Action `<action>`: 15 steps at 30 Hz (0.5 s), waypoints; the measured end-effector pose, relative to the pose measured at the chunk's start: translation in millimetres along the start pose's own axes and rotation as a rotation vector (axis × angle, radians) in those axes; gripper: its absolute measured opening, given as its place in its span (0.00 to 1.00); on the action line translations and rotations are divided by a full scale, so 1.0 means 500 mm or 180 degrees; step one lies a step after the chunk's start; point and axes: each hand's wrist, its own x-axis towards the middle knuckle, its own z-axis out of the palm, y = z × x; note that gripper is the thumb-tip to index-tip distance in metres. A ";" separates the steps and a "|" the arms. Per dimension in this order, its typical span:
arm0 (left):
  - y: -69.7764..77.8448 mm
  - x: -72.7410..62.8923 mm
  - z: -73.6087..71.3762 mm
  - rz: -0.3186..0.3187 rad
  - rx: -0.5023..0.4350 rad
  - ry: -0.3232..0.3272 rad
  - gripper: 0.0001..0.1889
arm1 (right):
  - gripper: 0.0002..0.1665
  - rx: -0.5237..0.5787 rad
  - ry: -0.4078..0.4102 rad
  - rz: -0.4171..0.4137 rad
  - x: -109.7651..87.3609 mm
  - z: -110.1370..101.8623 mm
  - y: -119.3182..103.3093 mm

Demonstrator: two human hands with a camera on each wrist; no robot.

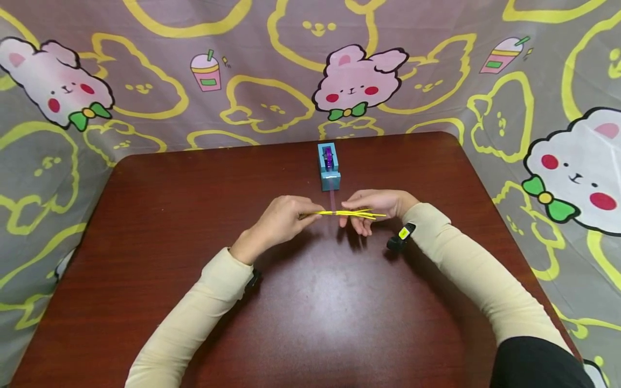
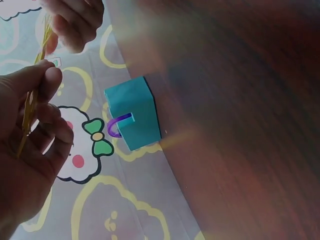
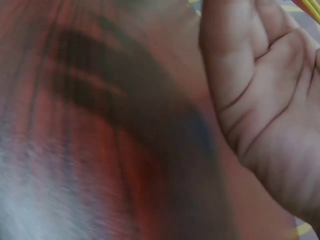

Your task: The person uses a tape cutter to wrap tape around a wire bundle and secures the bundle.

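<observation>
In the head view my left hand pinches one end of a bundle of thin yellow strands between thumb and fingertips. The strands fan out toward the right. My right hand is around their loose end, thumb and fingers spread apart. A translucent strip of tape runs from a blue tape dispenser to the bundle, meeting it between the hands. The left wrist view shows the left fingers curled on the strands, with the dispenser beyond. The right palm fills the right of its wrist view.
A dark brown wooden table lies under the hands, with the dispenser near its back edge and a purple roll in it. Patterned cloth hangs behind the table and at both sides. A black wrist device is on the right sleeve.
</observation>
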 end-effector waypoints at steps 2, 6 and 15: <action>0.000 0.001 0.004 0.0038 0.0039 -0.0008 0.08 | 0.30 0.0093 -0.0121 -0.0137 0.003 -0.001 0.009; 0.000 0.003 0.010 0.0078 0.0103 -0.0045 0.09 | 0.23 0.0227 -0.0237 -0.0293 0.003 0.000 0.017; 0.000 0.003 0.011 0.0022 0.0003 -0.0141 0.13 | 0.19 0.0441 -0.0321 -0.0194 -0.009 0.003 0.013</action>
